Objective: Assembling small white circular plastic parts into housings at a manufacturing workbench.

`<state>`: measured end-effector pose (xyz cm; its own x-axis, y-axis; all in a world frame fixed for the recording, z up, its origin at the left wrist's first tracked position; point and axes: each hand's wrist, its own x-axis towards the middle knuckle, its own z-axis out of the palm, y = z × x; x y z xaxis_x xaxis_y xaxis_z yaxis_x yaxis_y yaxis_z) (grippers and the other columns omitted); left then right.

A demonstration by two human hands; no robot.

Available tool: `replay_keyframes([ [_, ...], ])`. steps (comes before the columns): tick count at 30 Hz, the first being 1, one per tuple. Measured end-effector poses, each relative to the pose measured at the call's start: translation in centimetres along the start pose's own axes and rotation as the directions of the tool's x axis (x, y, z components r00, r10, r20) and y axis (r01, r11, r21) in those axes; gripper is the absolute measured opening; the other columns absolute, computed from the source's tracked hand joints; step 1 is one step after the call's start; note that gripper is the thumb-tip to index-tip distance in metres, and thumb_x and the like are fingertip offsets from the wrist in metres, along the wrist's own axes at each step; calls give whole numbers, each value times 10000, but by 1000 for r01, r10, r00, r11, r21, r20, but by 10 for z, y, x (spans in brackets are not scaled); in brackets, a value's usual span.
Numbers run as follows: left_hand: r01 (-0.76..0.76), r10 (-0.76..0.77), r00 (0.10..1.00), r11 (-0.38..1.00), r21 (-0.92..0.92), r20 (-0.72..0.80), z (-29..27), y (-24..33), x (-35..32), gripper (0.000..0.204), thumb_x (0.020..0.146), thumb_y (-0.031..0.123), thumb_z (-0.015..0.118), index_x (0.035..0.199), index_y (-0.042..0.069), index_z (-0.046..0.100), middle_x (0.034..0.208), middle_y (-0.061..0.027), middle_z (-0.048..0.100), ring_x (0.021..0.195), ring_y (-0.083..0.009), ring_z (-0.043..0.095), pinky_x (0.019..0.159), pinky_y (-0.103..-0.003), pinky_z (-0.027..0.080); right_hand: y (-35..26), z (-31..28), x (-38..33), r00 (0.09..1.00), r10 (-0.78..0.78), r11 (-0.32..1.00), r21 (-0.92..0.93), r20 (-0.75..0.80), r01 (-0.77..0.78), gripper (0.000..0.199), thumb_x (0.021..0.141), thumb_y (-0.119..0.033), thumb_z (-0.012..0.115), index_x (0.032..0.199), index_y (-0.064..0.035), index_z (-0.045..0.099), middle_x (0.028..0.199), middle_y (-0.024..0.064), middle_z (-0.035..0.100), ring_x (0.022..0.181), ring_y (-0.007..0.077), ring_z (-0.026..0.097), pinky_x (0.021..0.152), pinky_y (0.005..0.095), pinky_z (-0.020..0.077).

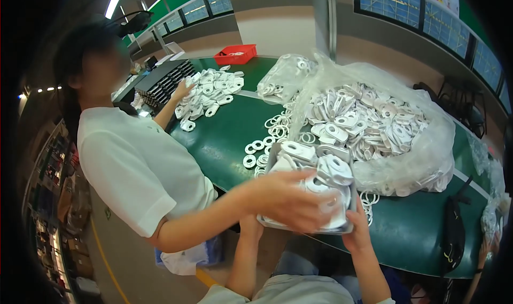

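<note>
Gray tray [352,197] of white parts [334,170], above green table [406,224], right hand [358,231] clasping tray's right side, left hand [250,227] at tray's left, grip hidden, can't tell, co-worker's blurred hand [302,201] over tray, plastic bag [398,179] beyond tray.

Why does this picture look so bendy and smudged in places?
In the head view, the windows curve through the fisheye lens and the rim goes black; the co-worker's nearer hand is smeared, likely motion blur; the ceiling lamp glares white; the green table shows soft sheen.
</note>
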<state>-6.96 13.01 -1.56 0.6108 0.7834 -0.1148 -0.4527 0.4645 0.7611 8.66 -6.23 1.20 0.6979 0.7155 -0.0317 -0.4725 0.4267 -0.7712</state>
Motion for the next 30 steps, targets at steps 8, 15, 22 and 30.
replay_keyframes([
  [8,-67,3,983,938,339,186,7,35,27,496,980,290,382,1368,-18,418,1344,-151,506,1204,-249,512,1037,-374,397,10,17,51,992,71,997,29,103,-75,804,795,-84,598,1494,-23,205,1465,130,365,1317,226,396,1076,333,318],
  [15,-193,194,977,981,-25,88,-43,35,76,555,986,362,390,1340,-62,445,1310,-162,533,1183,-244,520,1026,-373,390,16,39,97,977,158,987,-27,143,-155,748,870,-175,604,1508,-148,215,1349,112,467,1221,209,463,993,368,395],
  [22,-322,301,943,931,-169,-141,-67,31,102,454,992,336,399,1263,-16,491,1233,-157,566,1121,-262,553,958,-396,448,-10,81,142,978,206,969,-141,18,-202,689,910,-355,543,1499,-162,241,1499,136,299,1353,270,322,1052,453,339],
  [30,-432,459,885,741,514,81,-3,-50,20,279,956,106,425,750,-3,579,730,-71,582,588,-122,511,543,-231,394,3,13,78,991,-106,955,-271,84,125,338,912,-130,506,1224,1,520,1288,131,527,1130,247,556,859,374,507],
])
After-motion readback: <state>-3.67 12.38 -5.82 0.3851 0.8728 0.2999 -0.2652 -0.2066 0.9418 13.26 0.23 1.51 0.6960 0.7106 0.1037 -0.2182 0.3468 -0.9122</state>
